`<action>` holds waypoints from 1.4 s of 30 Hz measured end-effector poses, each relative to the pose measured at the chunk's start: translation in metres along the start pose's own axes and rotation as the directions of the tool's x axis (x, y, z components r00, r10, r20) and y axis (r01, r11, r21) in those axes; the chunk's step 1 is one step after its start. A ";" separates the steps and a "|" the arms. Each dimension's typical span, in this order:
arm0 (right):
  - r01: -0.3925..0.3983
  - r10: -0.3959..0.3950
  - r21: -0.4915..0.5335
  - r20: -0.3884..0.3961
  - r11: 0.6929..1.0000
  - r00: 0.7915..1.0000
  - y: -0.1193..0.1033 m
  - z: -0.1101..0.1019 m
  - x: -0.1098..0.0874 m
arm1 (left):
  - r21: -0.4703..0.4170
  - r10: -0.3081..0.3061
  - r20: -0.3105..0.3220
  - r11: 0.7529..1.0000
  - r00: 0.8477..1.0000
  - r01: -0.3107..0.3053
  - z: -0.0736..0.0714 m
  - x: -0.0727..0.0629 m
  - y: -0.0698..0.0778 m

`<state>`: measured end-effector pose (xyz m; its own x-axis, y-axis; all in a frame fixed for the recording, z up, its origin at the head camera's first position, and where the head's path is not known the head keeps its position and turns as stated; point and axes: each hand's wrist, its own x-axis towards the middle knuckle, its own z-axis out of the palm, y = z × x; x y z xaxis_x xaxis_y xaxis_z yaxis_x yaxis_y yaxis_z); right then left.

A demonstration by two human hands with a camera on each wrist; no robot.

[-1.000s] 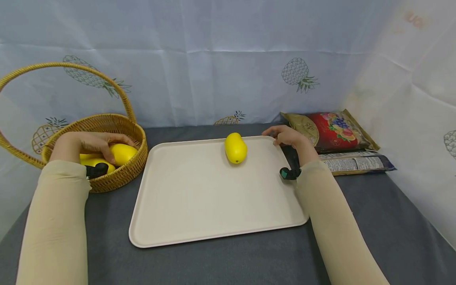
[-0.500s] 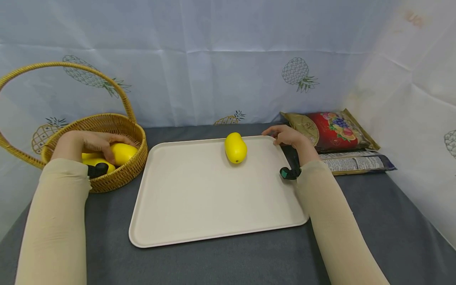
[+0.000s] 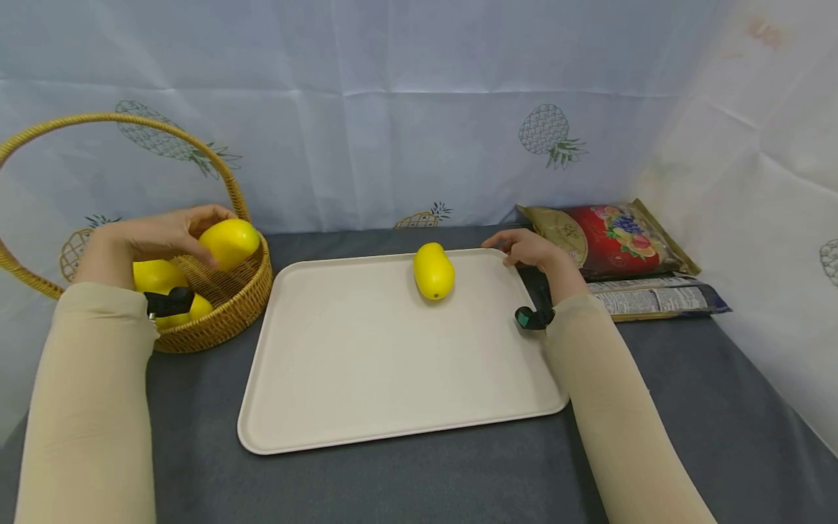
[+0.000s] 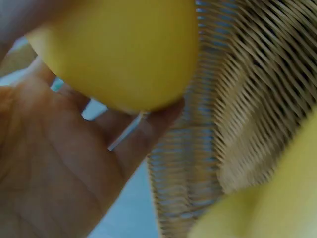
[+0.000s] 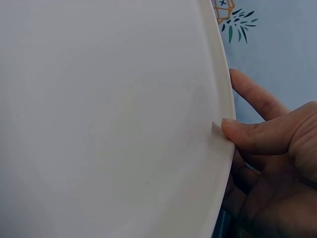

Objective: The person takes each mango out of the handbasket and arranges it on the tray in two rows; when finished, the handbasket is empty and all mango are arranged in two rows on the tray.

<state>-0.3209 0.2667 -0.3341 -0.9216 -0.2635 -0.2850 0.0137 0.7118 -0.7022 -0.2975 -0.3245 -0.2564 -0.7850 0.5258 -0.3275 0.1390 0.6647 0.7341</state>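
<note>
Head view: a big pale tray (image 3: 393, 364) lies on a dark gray cloth (image 3: 419, 484).
Left hand (image 3: 157, 236): it is to the left of the tray, with thumb and fingers bent round a yellow fruit, holding it.
Held fruit (image 3: 229, 244): it is at the opening of the basket, left of the tray's back corner; it has a little green at one end.
Basket (image 3: 242, 309): brown and woven with a tall round handle, just beside the tray's left side.
Other yellow fruits (image 3: 157, 275): more than one, inside the basket, left of the tray.
Lone yellow fruit (image 3: 434, 271): it lies on the tray, near the back edge, a bit right of the middle.
Right hand (image 3: 527, 249): it pinches the tray's rim at the back right corner, thumb on top.
Red and gold bag (image 3: 615, 236): to the right of the tray, past the right hand.
Flat bag (image 3: 655, 298): also right of the tray, nearer the person than the red one.
Pineapple curtain (image 3: 314, 160): white, hanging behind the tray.
</note>
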 end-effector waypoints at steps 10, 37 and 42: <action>-0.008 0.008 0.003 -0.004 1.000 1.000 0.004 0.000 0.003 | -0.054 0.094 -0.156 0.993 0.983 -0.103 0.010 0.007 0.055; 0.000 0.000 0.000 -0.016 1.000 1.000 0.003 0.001 0.001 | -0.460 0.103 -0.202 0.868 0.974 -0.187 0.081 0.065 0.119; -0.002 0.002 0.000 -0.018 1.000 1.000 0.002 0.001 0.000 | -0.463 0.066 -0.212 0.872 0.975 -0.159 0.096 0.074 0.125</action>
<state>-0.3205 0.2672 -0.3365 -0.9283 -0.2502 -0.2752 0.0158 0.7126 -0.7013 -0.2799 -0.1519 -0.2462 -0.8841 0.4441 -0.1452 -0.0333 0.2501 0.9676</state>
